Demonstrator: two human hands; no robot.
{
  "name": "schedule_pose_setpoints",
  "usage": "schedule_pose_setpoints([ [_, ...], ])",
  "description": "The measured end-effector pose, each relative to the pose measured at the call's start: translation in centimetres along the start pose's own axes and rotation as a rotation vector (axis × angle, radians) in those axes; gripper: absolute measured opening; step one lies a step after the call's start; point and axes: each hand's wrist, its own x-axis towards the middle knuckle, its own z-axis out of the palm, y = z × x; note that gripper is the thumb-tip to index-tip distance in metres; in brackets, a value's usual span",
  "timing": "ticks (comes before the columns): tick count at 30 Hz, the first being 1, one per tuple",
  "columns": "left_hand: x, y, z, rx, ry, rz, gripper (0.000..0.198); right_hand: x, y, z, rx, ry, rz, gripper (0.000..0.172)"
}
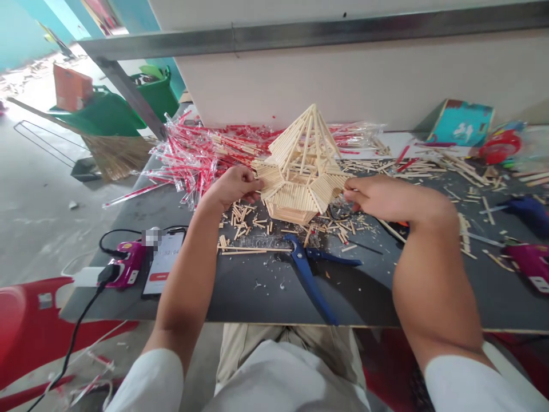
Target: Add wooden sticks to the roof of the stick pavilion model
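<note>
A pagoda-like model of thin wooden sticks [302, 171] stands tilted above the dark tabletop [253, 297], with a pointed open-framed roof and a flared lower skirt of packed sticks. My left hand [234, 186] pinches the skirt's left edge between thumb and fingers. My right hand [381, 197] grips its right edge with the fingertips. The model's underside is hidden from this angle. Short cut sticks [242, 220] lie scattered beneath it, and blue-handled cutters [306, 266] rest just below, between my forearms.
Red-and-clear plastic-wrapped sticks [206, 151] heap along the table's back. A phone [163, 263] and pink hot-glue gun [126, 266] sit at left, with another glue gun [532, 266] at right. A wall panel stands behind; a broom and green bin are beyond the table's left.
</note>
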Motion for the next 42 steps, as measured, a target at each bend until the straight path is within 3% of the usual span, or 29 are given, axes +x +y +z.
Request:
schedule_pose_setpoints([
  [3,0.0,-0.1,-0.1,0.045,-0.043,0.011,0.057,0.0,-0.3,-0.1,-0.022,-0.049,0.058,0.026],
  [12,-1.3,0.9,-0.5,0.158,-0.183,-0.002,0.044,0.9,-0.6,-0.2,-0.097,-0.025,0.082,0.032],
  [14,-1.3,0.7,-0.9,0.179,-0.120,-0.007,0.039,0.7,-0.4,-0.4,-0.072,-0.039,0.122,0.031],
  [19,-0.4,-0.5,-2.2,0.331,0.298,0.169,0.021,-0.1,0.9,-0.6,-0.011,-0.004,0.127,0.024],
  [21,-0.1,-0.7,-2.2,0.335,0.343,0.237,0.022,-0.4,1.4,-0.6,-0.003,0.014,0.111,0.022],
  [32,0.1,-0.1,-0.8,-0.025,0.212,0.125,0.018,-1.1,0.9,-0.7,0.013,-0.017,0.098,0.026],
  [42,0.0,0.1,-0.9,0.049,0.204,0.108,0.019,-1.1,1.2,-0.4,-0.022,0.033,0.058,0.028],
])
